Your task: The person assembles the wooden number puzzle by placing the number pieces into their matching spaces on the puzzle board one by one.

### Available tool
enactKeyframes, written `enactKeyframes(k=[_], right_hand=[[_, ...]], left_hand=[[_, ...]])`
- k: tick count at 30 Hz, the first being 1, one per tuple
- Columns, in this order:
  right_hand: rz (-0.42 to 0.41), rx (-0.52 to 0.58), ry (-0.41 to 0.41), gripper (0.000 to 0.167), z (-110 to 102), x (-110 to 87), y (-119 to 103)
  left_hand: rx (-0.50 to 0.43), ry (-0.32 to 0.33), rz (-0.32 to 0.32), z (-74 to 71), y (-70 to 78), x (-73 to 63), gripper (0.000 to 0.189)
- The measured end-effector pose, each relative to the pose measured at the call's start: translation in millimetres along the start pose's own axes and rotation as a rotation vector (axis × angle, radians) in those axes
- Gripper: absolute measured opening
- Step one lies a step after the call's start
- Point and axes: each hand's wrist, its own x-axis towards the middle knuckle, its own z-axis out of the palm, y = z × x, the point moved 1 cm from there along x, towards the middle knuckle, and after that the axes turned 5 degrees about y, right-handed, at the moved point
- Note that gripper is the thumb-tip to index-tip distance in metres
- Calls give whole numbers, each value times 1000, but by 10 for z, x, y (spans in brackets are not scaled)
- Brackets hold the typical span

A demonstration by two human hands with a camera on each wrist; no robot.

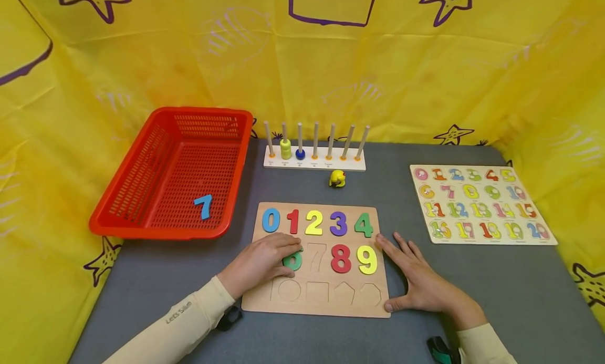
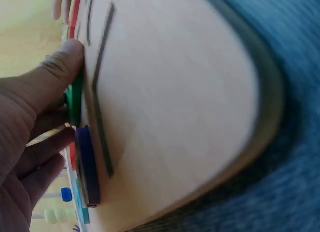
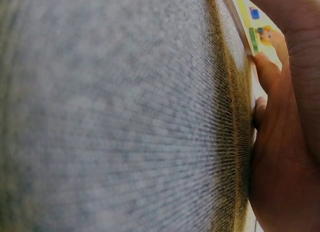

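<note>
A wooden number puzzle board (image 1: 326, 307) lies on the grey table. My left hand (image 1: 262, 261) reaches over its left side, thumb and fingers placed about the green number 6 (image 1: 299, 260). In the left wrist view the thumb touches the green piece (image 2: 75, 99), and a dark blue piece (image 2: 87, 167) sits by the fingers. The hand covers the slot left of the 6 in the head view. An outlined 7 slot (image 1: 316, 257) shows bare wood. My right hand (image 1: 420, 280) rests at the board's right edge, its fingers spread and thumb at the lower corner.
A red basket (image 1: 160, 231) at left holds a blue number 7 (image 1: 204, 206). Behind the board stand a peg counter (image 1: 314, 164) with green and blue beads and a small yellow toy (image 1: 337, 178). Another number board (image 1: 491, 240) lies at right. Yellow cloth hangs around the table.
</note>
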Motion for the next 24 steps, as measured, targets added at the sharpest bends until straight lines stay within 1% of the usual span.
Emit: enactKeyframes(k=[5, 9, 12, 14, 15, 17, 18, 20, 21, 22, 24], right_hand=[[11, 12, -1, 135, 2, -23, 9], [23, 12, -3, 134, 1, -42, 27], [21, 8, 2, 134, 9, -50, 37], [10, 10, 7, 134, 19, -54, 44], [6, 10, 8, 134, 24, -57, 45], [-4, 10, 9, 133, 31, -62, 47], [-10, 11, 11, 133, 32, -65, 46], [-10, 12, 13, 133, 27, -72, 46], [-8, 11, 17, 133, 21, -75, 44], [-7, 12, 20, 133, 15, -78, 45], [-6, 12, 24, 133, 1, -84, 47]], left_hand=[[19, -15, -32, -10, 17, -1, 53], [5, -19, -36, 4, 18, 18, 54], [11, -34, -40, -5, 28, 11, 56], [11, -32, -32, -65, 56, -5, 57], [7, -23, -13, -117, 75, -11, 58], [2, 15, 39, -284, 131, -14, 60], [2, 48, 72, -398, 158, -8, 62], [22, 125, 142, -687, 186, 23, 65], [34, 167, 166, -850, 180, 45, 67], [54, 207, 177, -1020, 152, 68, 69], [105, 264, 156, -1349, 26, 111, 72]])
